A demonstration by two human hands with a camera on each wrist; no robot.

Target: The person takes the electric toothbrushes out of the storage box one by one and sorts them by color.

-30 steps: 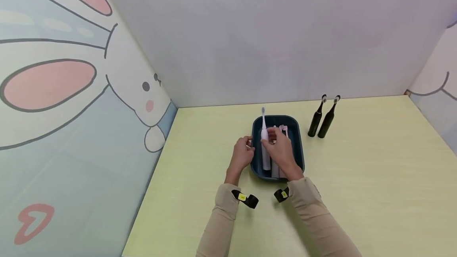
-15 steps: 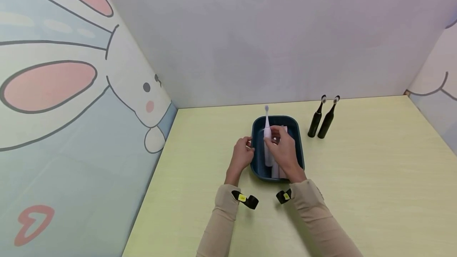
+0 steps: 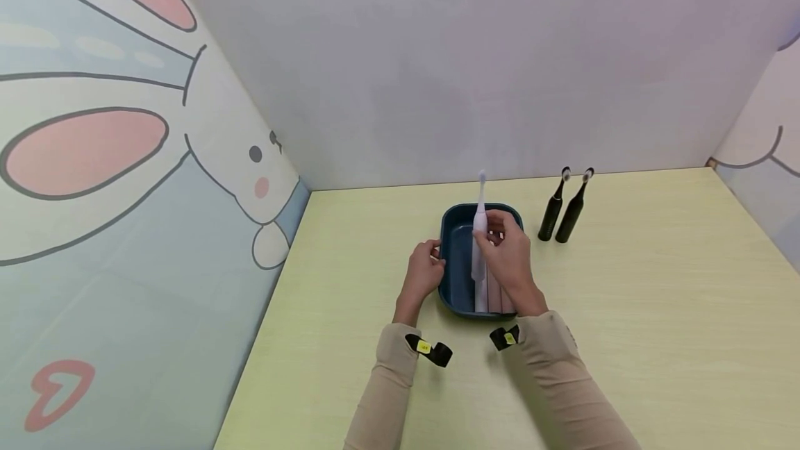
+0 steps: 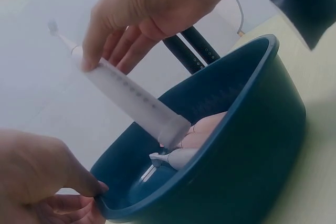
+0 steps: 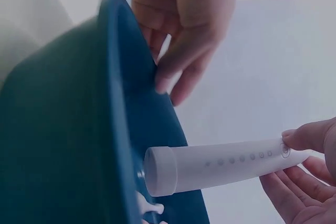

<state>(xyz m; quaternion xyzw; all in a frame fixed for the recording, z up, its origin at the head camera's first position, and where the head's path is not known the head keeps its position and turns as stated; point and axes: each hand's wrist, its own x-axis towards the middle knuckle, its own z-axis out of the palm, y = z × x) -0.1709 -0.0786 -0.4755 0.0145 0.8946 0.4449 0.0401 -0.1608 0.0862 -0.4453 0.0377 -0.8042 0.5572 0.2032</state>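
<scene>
My right hand (image 3: 511, 255) pinches a white electric toothbrush (image 3: 478, 255) by the upper handle, thumb on one side and fingers on the other. Its brush head points up and away, and the tilted base hangs over the dark blue basin (image 3: 456, 269). At the basin's left rim, my left hand (image 3: 425, 271) grips the edge between thumb and fingers. Inside lie another white electric toothbrush (image 4: 181, 158) and two pink electric toothbrushes (image 4: 207, 124), side by side along the right. In the head view my right hand partly hides them.
Two black electric toothbrushes (image 3: 551, 217) stand upright on the pale yellow table (image 3: 650, 262), right of the basin. A grey-white wall (image 3: 437, 89) rises behind the table, and a wall with a rabbit drawing (image 3: 156, 193) bounds the left side.
My right hand has raised the white electric toothbrush and carried it rightward from the basin's left part, uncovering the basin floor there. My left hand stays at the rim.
</scene>
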